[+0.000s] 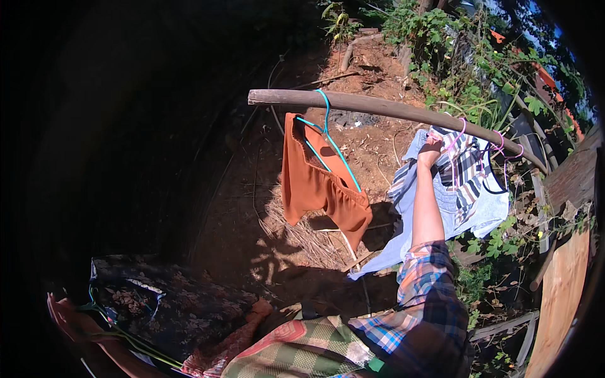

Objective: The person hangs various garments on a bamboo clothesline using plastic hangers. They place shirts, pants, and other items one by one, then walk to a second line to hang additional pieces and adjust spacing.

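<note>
- Right hand point(431, 151) reaching up, closing on the pink hanger point(455, 140) under the wooden pole point(391, 108).
- Striped garment point(467, 171) hanging there, over pale blue cloth point(403, 189).
- Orange garment point(318, 183) dangling from a teal hanger point(324, 135), well apart.
- Left hand staying out of view.

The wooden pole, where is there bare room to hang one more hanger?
The wooden pole is bare between the teal hanger holding the orange garment and the right hand. Its right end is crowded with pink hangers and striped clothes.
</note>
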Motion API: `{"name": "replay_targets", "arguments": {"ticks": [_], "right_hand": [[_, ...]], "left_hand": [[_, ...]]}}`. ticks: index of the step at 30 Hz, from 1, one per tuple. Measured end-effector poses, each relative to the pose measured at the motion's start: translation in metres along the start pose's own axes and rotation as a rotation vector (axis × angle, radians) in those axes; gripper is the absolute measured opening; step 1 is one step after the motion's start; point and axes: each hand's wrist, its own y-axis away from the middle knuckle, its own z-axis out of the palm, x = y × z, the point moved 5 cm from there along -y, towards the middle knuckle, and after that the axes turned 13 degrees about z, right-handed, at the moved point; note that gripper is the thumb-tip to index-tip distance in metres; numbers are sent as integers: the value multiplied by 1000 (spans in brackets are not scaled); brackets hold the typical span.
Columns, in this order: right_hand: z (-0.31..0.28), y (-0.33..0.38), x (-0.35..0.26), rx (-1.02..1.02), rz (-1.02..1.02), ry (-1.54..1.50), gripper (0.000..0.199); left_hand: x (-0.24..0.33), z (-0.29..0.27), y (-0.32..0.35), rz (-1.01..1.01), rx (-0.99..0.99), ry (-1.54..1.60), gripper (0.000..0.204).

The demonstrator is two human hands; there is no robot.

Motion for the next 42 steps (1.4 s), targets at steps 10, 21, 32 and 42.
{"name": "replay_targets", "arguments": {"ticks": [10, 21, 32, 42], "right_hand": [[-88, 227, -200, -203, -80, -399, 15], [-74, 576, -440, -1787, -392, -384, 33], [-74, 471, -422, -1523, -403, -303, 18], [-207, 289, -374, -1417, -76, 57, 15]], "left_hand": [[14, -1, -11, 248, 138, 216, 19], [29, 46, 0, 131, 253, 516, 15], [51, 63, -3, 239, 187, 603, 23], [30, 77, 12, 230, 196, 507, 22]]}}
